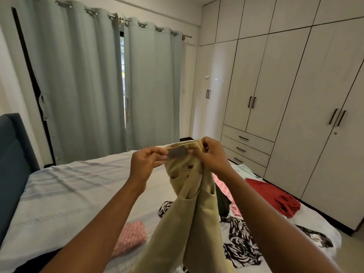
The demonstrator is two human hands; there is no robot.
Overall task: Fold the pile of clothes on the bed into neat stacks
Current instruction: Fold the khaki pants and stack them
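A person stands at the side of a bed, both bare arms stretched forward, holding up a pair of khaki cotton trousers (189, 203) by the waistband. The left hand (146, 164) pinches one end of the waistband between thumb and fingertips, closed on the cloth beside a grey label (178, 153) sewn inside the band. The right hand (209, 152) grips the other end, fingers curled tight over the gathered fabric. The trouser legs hang down together toward the viewer, above the bed.

The bed (69, 190) is covered in a pale grey-and-white striped sheet. On it, just left of the hanging trousers, lies a folded pink patterned cloth (131, 238). To the right, loose clothes lie spread out: a black-and-white leaf-print garment (242, 245), a pink printed piece (222, 186) partly hidden behind the trousers, a crumpled red garment (275, 198) near the far edge, and a pale mint item (244, 170) beyond it.

A dark blue padded headboard (13, 158) stands at the left. Pale blue-grey eyelet curtains (98, 85) hang across the far wall. Cream wardrobe doors with black handles (295, 105) fill the right wall.
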